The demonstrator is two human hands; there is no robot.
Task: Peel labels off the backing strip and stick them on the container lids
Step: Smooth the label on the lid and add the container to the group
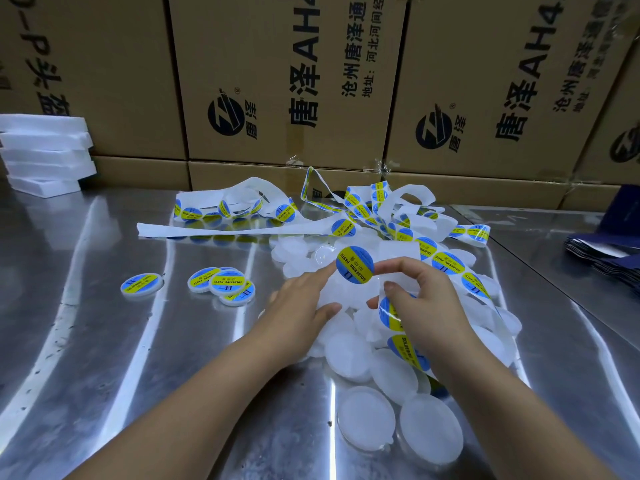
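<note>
Pinching the backing strip (446, 263) between curled thumb and fingers, the right hand (415, 296) sits over the pile of lids (346, 351), index finger stretched out to touch the right edge of one round label (355, 265). Left hand (304, 299) is mostly open, fingers fairly straight, index tip on the label's left edge and thumb lying low on the pile; can't tell if it grips a lid. The label faces the camera, raised just above the pile, its yellow band running diagonally from upper left to lower right. The strip runs from under the right hand back and to the right, then tangles at the far side of the table (104, 341). Both forearms reach in from the bottom, converging, palms down. Labelled lids (221, 284) lie to the left, apart from the pile. Cardboard boxes (277, 81) stand behind.
</note>
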